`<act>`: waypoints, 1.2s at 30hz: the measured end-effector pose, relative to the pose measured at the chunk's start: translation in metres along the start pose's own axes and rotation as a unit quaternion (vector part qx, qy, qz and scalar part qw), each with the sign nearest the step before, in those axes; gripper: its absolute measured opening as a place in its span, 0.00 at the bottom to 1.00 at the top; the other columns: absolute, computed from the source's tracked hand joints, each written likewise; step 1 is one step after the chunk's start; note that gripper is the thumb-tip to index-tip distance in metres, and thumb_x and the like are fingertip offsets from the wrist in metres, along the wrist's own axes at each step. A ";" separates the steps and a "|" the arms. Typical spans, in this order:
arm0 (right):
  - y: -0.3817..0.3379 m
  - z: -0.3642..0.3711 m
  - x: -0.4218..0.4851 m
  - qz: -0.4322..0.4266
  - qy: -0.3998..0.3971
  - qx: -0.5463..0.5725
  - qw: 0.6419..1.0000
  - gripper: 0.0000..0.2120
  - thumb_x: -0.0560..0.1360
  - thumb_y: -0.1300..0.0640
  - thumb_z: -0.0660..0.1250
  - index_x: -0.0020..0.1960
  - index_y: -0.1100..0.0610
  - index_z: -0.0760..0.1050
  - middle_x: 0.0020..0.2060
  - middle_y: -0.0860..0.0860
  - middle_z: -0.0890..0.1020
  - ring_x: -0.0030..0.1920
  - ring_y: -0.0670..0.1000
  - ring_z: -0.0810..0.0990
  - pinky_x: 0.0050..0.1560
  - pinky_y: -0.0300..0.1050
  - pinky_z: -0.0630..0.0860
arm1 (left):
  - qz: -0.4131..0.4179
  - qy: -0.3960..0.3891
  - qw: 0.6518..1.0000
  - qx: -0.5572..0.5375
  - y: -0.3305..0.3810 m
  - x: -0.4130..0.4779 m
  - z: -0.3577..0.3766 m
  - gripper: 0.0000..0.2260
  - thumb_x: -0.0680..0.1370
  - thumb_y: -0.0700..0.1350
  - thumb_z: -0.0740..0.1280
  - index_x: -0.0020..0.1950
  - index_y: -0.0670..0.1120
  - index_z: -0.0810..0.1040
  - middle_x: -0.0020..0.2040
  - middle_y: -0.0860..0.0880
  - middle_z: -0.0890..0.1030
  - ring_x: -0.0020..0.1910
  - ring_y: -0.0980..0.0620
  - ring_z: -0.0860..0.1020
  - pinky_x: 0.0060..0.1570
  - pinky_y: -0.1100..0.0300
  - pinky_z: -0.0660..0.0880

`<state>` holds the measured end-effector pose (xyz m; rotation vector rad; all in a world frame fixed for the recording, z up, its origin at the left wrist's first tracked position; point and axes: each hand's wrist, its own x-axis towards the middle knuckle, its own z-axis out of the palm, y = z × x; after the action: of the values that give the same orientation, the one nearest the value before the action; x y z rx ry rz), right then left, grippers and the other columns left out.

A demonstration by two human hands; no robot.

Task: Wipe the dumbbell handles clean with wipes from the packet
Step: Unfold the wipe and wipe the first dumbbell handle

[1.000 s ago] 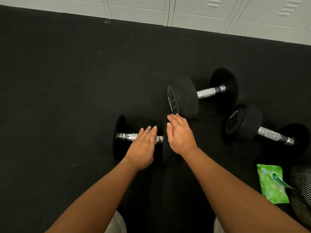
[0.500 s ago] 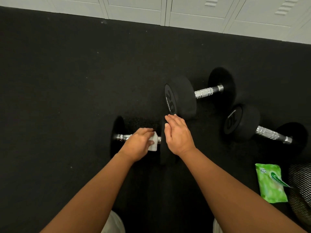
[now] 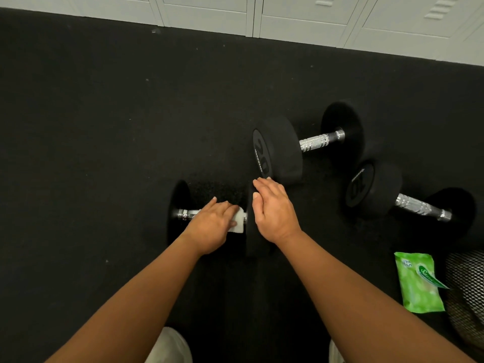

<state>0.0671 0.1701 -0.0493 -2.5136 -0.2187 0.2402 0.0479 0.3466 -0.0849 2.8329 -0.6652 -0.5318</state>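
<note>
White wipe (image 3: pixel 238 223) is bunched against the chrome handle (image 3: pixel 186 214) of the nearest dumbbell (image 3: pixel 256 244), at the end by its right head. The left grip (image 3: pixel 212 224) is curled over it, pinching wipe to bar. The right grip (image 3: pixel 275 213) lies flat with straight fingers on top of that head, holding nothing; it seems to be steadying the weight on the black floor (image 3: pixel 91 153).

The step in hand looks like wiping handle 1 of 3. The bare stretch of bar towards the left head suggests this pass is not finished.

Next, the wipe probably needs drawing leftward along the bar and twisting round it to reach the underside, while the flat palm stops the round head rolling.

The other 2 dumbbells, the one marked 20 (image 3: pixel 277 150) and its neighbour (image 3: pixel 374 187), lie apart to the right with nothing on their handles. The green packet (image 3: pixel 419 284) lies further right, just beside a mesh basket (image 3: pixel 466 292), within reach for a fresh wipe.
</note>
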 end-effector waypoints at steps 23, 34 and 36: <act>0.004 0.002 0.009 0.001 0.001 -0.012 1.000 0.20 0.81 0.53 0.52 0.71 0.59 0.67 0.69 0.53 0.70 0.72 0.50 0.62 0.71 0.41 0.57 | -0.026 -0.019 0.989 0.142 0.030 0.002 -0.002 0.25 0.81 0.45 0.52 0.76 0.39 0.50 0.73 0.40 0.61 0.74 0.44 0.58 0.75 0.48 0.43; 0.005 0.003 0.010 0.001 0.003 0.000 1.000 0.23 0.80 0.51 0.50 0.70 0.60 0.68 0.68 0.54 0.72 0.71 0.52 0.64 0.71 0.42 0.58 | -0.009 -0.058 0.995 0.076 0.006 0.011 -0.013 0.25 0.78 0.46 0.60 0.73 0.42 0.60 0.66 0.45 0.70 0.66 0.47 0.68 0.75 0.51 0.47; 0.005 0.004 0.012 0.001 0.004 0.005 1.000 0.23 0.80 0.51 0.50 0.70 0.60 0.69 0.67 0.55 0.72 0.71 0.52 0.64 0.72 0.43 0.59 | -0.012 -0.068 0.995 0.076 0.013 0.018 -0.013 0.24 0.77 0.46 0.60 0.73 0.42 0.61 0.65 0.45 0.70 0.65 0.47 0.69 0.75 0.50 0.48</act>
<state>0.0790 0.1705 -0.0566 -2.5053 -0.2101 0.2313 0.0625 0.3278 -0.0745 2.9695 -0.7242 -0.7132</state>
